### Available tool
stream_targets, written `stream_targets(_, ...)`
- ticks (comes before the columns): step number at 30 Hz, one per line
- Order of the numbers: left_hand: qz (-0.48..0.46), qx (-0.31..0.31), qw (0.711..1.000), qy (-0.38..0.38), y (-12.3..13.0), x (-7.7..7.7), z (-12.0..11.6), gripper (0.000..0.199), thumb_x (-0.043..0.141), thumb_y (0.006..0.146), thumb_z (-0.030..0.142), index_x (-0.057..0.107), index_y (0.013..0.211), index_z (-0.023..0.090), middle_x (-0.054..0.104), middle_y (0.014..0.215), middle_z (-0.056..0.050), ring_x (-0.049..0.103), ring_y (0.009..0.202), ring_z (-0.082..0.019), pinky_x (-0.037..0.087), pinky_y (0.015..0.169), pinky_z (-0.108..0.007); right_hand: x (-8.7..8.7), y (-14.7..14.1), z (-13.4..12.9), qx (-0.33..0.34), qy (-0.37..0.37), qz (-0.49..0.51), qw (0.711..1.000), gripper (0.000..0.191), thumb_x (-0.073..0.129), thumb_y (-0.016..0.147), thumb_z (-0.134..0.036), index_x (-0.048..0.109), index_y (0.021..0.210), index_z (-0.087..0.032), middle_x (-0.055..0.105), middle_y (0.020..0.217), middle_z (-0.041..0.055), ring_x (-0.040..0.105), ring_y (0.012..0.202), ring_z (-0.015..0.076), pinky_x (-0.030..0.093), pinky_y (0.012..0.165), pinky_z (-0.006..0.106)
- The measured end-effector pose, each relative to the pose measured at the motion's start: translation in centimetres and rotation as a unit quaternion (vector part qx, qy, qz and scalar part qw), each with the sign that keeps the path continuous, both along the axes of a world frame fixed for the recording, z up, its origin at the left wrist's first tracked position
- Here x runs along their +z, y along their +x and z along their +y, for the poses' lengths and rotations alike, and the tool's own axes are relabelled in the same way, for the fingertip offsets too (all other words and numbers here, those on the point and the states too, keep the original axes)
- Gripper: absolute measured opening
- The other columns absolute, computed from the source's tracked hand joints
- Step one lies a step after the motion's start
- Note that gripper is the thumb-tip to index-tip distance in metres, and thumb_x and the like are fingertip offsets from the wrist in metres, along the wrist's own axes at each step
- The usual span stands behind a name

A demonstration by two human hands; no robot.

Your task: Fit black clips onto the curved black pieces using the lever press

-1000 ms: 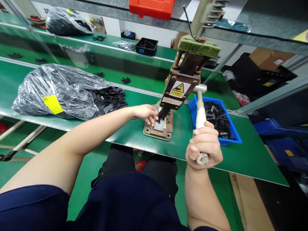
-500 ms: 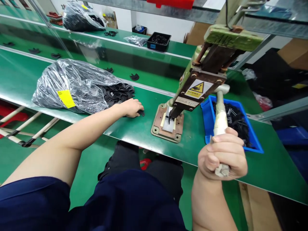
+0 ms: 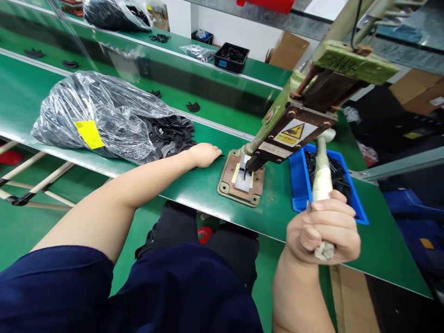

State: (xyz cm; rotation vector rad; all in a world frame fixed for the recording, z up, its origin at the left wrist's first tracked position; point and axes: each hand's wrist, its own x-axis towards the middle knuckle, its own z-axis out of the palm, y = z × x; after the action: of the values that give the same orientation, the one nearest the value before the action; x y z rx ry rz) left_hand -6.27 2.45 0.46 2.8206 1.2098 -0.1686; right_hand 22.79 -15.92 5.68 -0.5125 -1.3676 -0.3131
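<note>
My left hand (image 3: 207, 155) is closed over the green bench, left of the press. From its fingertips pokes the dark edge of a small black plastic piece (image 3: 222, 156); the rest is hidden. Behind that forearm, loose black curved pieces (image 3: 170, 135) spill from the mouth of a clear plastic bag (image 3: 93, 111) with a yellow label. My right hand (image 3: 324, 229) is wrapped round the pale, taped lever handle (image 3: 322, 175) of the green hand press (image 3: 294, 125). A metal plate with a dark part lies on the press base (image 3: 227, 180), under the ram.
Right of the press sits a blue bin (image 3: 299, 185) of black parts, partly behind the lever. Across a lower green strip lie scattered black pieces (image 3: 193, 107). A black tray (image 3: 231, 67) and another bag (image 3: 114, 16) stand farther back. A metal shelf crosses the top.
My left hand has moved right, away from the loose pieces and towards the press base, with the black piece in its fingers. My right hand still grips the lever. The view has shifted slightly.
</note>
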Motion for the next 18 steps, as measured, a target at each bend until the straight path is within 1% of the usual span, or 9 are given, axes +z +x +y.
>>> stream_targets(2, -0.008, -0.006, 1.000, 0.000, -0.3, 0.1, -0.1, 0.040, 0.051, 0.101, 0.023, 0.071, 0.135, 0.017, 0.073, 0.124, -0.017, 0.075, 0.105, -0.029, 0.052, 0.088, -0.036, 0.2, -0.2, 0.3, -0.004, 0.015, 0.005, 1.000, 0.048, 0.077, 0.086, -0.042, 0.042, 0.057, -0.024, 0.049, 0.053, -0.0075, 0.062, 0.065, 0.0124, 0.060, 0.095, 0.045)
stream_targets(5, -0.035, -0.019, 0.999, 0.003, -0.5, 0.8, -0.6, 0.038, 0.055, 0.100, 0.023, 0.073, 0.133, 0.021, 0.072, 0.124, -0.016, 0.075, 0.101, -0.030, 0.053, 0.087, -0.038, 0.5, -0.6, 0.7, -0.012, 0.029, 0.000, 1.000, 0.054, 0.075, 0.087, -0.046, 0.036, 0.057, -0.023, 0.044, 0.051, -0.0076, 0.060, 0.062, 0.0110, 0.060, 0.093, 0.041)
stream_targets(7, -0.083, -0.026, 0.996, -0.001, -0.3, 1.1, -1.1, 0.038, 0.060, 0.097, 0.022, 0.072, 0.134, 0.022, 0.075, 0.119, -0.015, 0.074, 0.106, -0.031, 0.053, 0.091, -0.038, 0.6, -0.8, 0.9, -0.008, 0.036, 0.008, 0.999, 0.055, 0.076, 0.087, -0.045, 0.035, 0.057, -0.023, 0.042, 0.051, -0.0071, 0.059, 0.062, 0.0108, 0.060, 0.092, 0.040)
stream_targets(9, -0.161, 0.002, 0.987, -0.027, 0.2, 0.9, -1.5, 0.042, 0.065, 0.096, 0.024, 0.068, 0.138, 0.023, 0.077, 0.115, -0.011, 0.073, 0.110, -0.029, 0.052, 0.093, -0.036, 0.7, -1.0, 1.0, 0.003, 0.047, 0.020, 0.999, 0.054, 0.077, 0.086, -0.043, 0.036, 0.057, -0.023, 0.041, 0.050, -0.0065, 0.058, 0.061, 0.0108, 0.059, 0.091, 0.040)
stream_targets(11, -0.256, 0.068, 0.962, -0.070, 0.9, 0.2, -1.8, 0.041, 0.069, 0.096, 0.029, 0.069, 0.136, 0.022, 0.079, 0.110, -0.007, 0.074, 0.104, -0.025, 0.052, 0.090, -0.032, 0.7, -1.2, 1.1, 0.005, 0.051, 0.028, 0.998, 0.052, 0.076, 0.086, -0.042, 0.038, 0.058, -0.023, 0.041, 0.050, -0.0062, 0.058, 0.062, 0.0111, 0.059, 0.091, 0.040)
stream_targets(12, -0.297, 0.103, 0.944, -0.094, 1.3, -0.4, -2.0, 0.035, 0.070, 0.096, 0.032, 0.071, 0.129, 0.022, 0.080, 0.106, -0.005, 0.073, 0.098, -0.023, 0.052, 0.085, -0.030, 0.7, -1.2, 1.0, 0.005, 0.051, 0.027, 0.998, 0.050, 0.076, 0.086, -0.041, 0.039, 0.058, -0.023, 0.040, 0.051, -0.0062, 0.058, 0.062, 0.0113, 0.059, 0.090, 0.040)
stream_targets(14, -0.353, 0.154, 0.913, -0.135, 1.8, -1.4, -2.1, 0.022, 0.071, 0.096, 0.038, 0.075, 0.107, 0.020, 0.077, 0.091, -0.002, 0.070, 0.083, -0.019, 0.049, 0.075, -0.028, 0.7, -1.2, 0.8, 0.000, 0.040, 0.023, 0.999, 0.048, 0.075, 0.086, -0.040, 0.041, 0.058, -0.023, 0.042, 0.051, -0.0062, 0.059, 0.063, 0.0119, 0.059, 0.091, 0.042)
stream_targets(16, -0.375, 0.168, 0.896, -0.171, 2.1, -2.1, -2.3, 0.025, 0.072, 0.097, 0.042, 0.070, 0.089, 0.018, 0.071, 0.076, 0.000, 0.064, 0.070, -0.016, 0.045, 0.066, -0.027, 0.7, -1.0, 0.5, -0.001, 0.027, 0.017, 0.999, 0.045, 0.075, 0.086, -0.040, 0.044, 0.059, -0.024, 0.044, 0.052, -0.0061, 0.060, 0.064, 0.0125, 0.059, 0.093, 0.044)
stream_targets(18, -0.400, 0.171, 0.871, -0.228, 2.1, -2.1, -2.3, 0.026, 0.073, 0.098, 0.040, 0.065, 0.086, 0.018, 0.065, 0.068, 0.001, 0.060, 0.062, -0.014, 0.043, 0.060, -0.025, 0.6, -0.9, 0.2, 0.002, 0.014, 0.007, 1.000, 0.042, 0.075, 0.087, -0.040, 0.046, 0.060, -0.024, 0.047, 0.053, -0.0059, 0.061, 0.065, 0.0132, 0.059, 0.094, 0.045)
